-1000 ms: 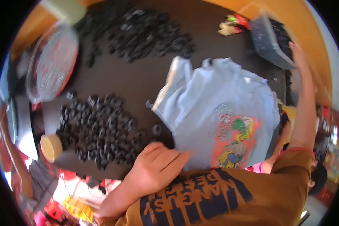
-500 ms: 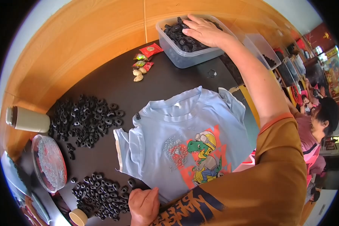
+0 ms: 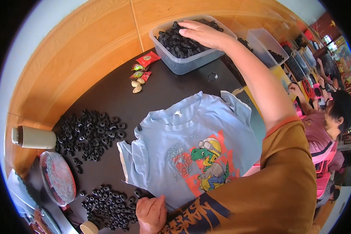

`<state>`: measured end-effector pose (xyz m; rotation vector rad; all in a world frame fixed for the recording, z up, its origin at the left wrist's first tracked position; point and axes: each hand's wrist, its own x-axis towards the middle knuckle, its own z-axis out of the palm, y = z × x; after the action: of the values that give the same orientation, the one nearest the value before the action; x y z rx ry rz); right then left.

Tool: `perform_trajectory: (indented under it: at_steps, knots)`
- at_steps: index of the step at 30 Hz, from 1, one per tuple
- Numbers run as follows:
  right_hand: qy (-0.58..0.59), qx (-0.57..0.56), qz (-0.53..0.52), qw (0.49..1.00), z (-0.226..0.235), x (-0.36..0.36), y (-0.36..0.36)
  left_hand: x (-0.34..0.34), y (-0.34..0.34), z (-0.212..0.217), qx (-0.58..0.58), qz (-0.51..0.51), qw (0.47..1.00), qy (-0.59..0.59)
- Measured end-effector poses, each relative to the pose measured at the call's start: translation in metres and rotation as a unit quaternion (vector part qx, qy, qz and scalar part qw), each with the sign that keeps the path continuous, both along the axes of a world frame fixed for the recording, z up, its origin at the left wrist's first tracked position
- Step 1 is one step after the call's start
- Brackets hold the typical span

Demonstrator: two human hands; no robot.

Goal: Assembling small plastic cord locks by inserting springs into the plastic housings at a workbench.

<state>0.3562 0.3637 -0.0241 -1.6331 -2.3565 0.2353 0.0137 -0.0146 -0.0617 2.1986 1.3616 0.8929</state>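
Note:
My right hand [image 3: 202,33] lies over a clear plastic tub [image 3: 195,65] at the back, its fingers stretched out across the small black plastic parts [image 3: 178,46] that fill it. Nearer, my left hand [image 3: 151,212] is closed, fingers curled, at the lower edge of a light blue T-shirt [image 3: 156,134]; whatever it may hold is hidden. Next to it on the left spreads a pile of black plastic parts [image 3: 107,206]. A heap of small clear beads [image 3: 179,160] rests on the shirt, beside its printed dinosaur.
Another pile of black parts [image 3: 90,134] is at the left, near a pale flask [image 3: 36,138] and a clear round dish [image 3: 58,177] of beads. Wrapped sweets [image 3: 148,58] and peanuts [image 3: 137,89] lie before the tub. A second tub [image 3: 267,48] and a seated person [image 3: 318,124] are at right.
The view has shifted slightly, so the table's things sit a little differently. My right hand stays over the tub, now lying a bit nearer its middle. My left hand remains closed.

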Motion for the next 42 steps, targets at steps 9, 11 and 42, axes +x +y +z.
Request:
perform_trajectory:
  at_steps: [9, 11, 42]
  knots:
    - [0.131, 0.309, 0.028, 0.942, 0.0, 0.033, -0.061, 0.004, 0.004, 0.003, 0.008, -0.004, 1.0, 0.006]
    - [0.073, 0.261, 0.043, 0.961, -0.018, 0.036, -0.075, 0.006, 0.004, 0.004, 0.008, -0.007, 1.0, 0.005]
    - [0.034, 0.314, 0.052, 0.947, -0.042, 0.04, -0.094, 0.007, -0.016, 0.006, -0.005, -0.015, 1.0, 0.027]
